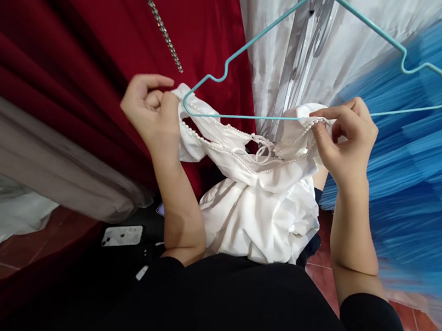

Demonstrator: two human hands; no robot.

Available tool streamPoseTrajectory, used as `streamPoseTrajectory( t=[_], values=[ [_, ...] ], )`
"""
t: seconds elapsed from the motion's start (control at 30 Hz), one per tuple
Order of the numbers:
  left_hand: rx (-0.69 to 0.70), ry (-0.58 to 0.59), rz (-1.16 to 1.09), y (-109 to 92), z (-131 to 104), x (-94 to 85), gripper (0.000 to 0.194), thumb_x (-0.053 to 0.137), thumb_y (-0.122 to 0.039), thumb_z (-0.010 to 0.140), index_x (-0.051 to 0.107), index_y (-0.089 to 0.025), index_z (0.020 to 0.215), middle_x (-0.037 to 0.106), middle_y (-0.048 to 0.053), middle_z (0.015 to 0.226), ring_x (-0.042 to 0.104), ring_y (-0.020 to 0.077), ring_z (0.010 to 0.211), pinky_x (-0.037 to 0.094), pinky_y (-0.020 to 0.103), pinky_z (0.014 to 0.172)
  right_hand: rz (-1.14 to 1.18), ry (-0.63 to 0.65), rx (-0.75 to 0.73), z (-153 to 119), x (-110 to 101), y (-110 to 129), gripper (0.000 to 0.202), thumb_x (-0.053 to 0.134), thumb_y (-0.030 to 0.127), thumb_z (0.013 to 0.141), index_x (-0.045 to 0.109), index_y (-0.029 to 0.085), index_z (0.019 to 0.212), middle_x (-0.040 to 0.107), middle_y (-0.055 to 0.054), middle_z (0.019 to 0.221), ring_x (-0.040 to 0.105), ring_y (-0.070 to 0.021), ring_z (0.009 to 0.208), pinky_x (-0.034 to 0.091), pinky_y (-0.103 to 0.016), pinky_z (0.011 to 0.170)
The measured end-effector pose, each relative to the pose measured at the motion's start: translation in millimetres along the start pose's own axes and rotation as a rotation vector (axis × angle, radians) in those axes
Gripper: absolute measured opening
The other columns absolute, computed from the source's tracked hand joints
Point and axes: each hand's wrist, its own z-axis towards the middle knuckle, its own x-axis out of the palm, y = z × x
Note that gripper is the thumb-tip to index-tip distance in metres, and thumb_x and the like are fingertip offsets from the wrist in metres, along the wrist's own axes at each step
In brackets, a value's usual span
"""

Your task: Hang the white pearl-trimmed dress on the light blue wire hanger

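A white dress [255, 215] with pearl-like beading along its neckline lies bunched over the lap, its top stretched between both hands. My left hand [151, 105] is closed on the beaded edge at the left end. At the right end, my right hand [348, 134] pinches the beaded edge between thumb and fingers. A light blue hanger [266, 33] hangs in front, its lower bar crossing over the dress's top between the hands. Behind the right hand, part of that bar is hidden. White looped ties [264, 151] show at the middle of the neckline.
Red fabric [210, 14] hangs at the left with a beaded strand [156, 15] in front. White cloth and a metal stand [298, 61] are behind the hanger. Blue tulle [420, 190] fills the right side. A phone [122, 235] lies on a black surface at lower left.
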Motion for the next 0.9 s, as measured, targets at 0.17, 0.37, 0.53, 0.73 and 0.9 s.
streamPoseTrajectory(
  t=[0.17,0.37,0.53,0.73,0.9],
  values=[
    [0.046,0.085,0.019,-37.6,27.8,31.9,0.04,0.043,0.023,0.063,0.062,-0.011,0.07,0.058,-0.007,0.063,0.036,0.003,0.049,0.023,0.022,0.051,0.071,-0.052,-0.012,1.4,6.1,-1.5,0.033,0.06,0.058,0.099,0.074,0.029,0.095,0.061,-0.005,0.083,0.056,-0.0178,0.072,0.056,-0.041,0.07],
    [0.018,0.447,-0.019,-59.0,28.3,53.6,0.043,0.054,0.019,0.071,0.067,-0.013,0.097,0.066,-0.003,0.092,0.062,0.0076,0.082,0.048,0.017,0.073,0.1,-0.097,-0.022,-0.7,9.0,-1.2,0.024,0.064,0.052,0.097,0.075,0.031,0.094,0.051,-0.002,0.071,0.051,-0.018,0.07,0.055,-0.042,0.069],
    [0.134,0.361,-0.404,-76.7,-7.7,38.4,0.035,0.062,-0.001,0.08,0.073,-0.015,0.11,0.07,0.002,0.11,0.065,0.0156,0.107,0.053,0.026,0.096,0.094,-0.101,-0.023,-3.6,9.5,-2.1,0.025,0.062,0.052,0.098,0.075,0.03,0.097,0.056,-0.003,0.077,0.051,-0.0179,0.069,0.054,-0.042,0.067],
    [-0.686,0.95,-0.328,-66.5,-69.1,32.5,0.036,0.059,-0.045,0.101,0.078,-0.015,0.096,0.08,0.01,0.088,0.075,0.0171,0.074,0.06,0.026,0.068,0.099,-0.08,0.006,-4.5,15.1,-5.2,0.016,0.064,0.044,0.098,0.074,0.031,0.098,0.06,-0.005,0.083,0.049,-0.0168,0.069,0.054,-0.042,0.068],
    [-0.725,0.585,-0.717,-47.1,-96.3,62.4,0.028,0.056,-0.046,0.103,0.063,-0.022,0.114,0.073,0.01,0.131,0.069,0.022,0.129,0.055,0.037,0.111,0.084,-0.054,0.039,-6.8,15.3,-6.8,0.018,0.06,0.042,0.099,0.073,0.032,0.107,0.064,-0.007,0.094,0.054,-0.0183,0.077,0.054,-0.043,0.074]
  ],
)
